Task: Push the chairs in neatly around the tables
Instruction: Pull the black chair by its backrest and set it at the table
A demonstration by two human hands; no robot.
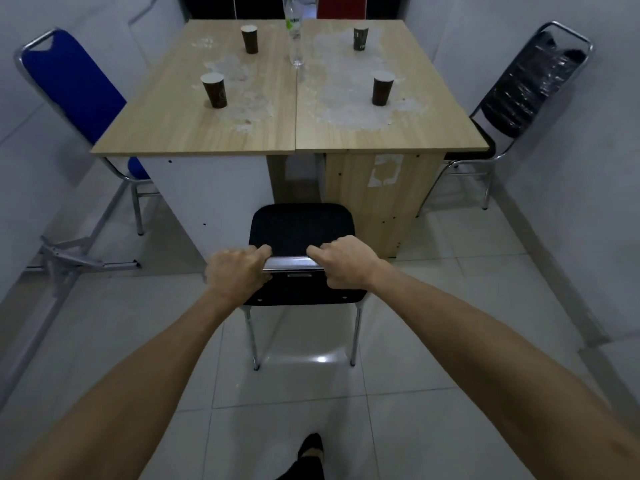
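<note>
A black chair (300, 227) with chrome legs stands in front of me, its seat pointing at the near end of two wooden tables (277, 126) set side by side. The seat sits short of the table edge. My left hand (237, 270) grips the left end of the chair's back rail. My right hand (341, 263) grips the right end. A blue chair (74, 91) stands at the tables' left side, its seat partly under the top. A black chair (526, 95) wrapped in plastic stands at the right side, angled, seat partly under.
Several dark paper cups (214, 90) and a clear plastic bottle (295, 32) stand on the tabletops. A folded metal frame (69, 258) lies on the floor at left. White walls close in on both sides. My foot (310, 448) shows on the white tiles.
</note>
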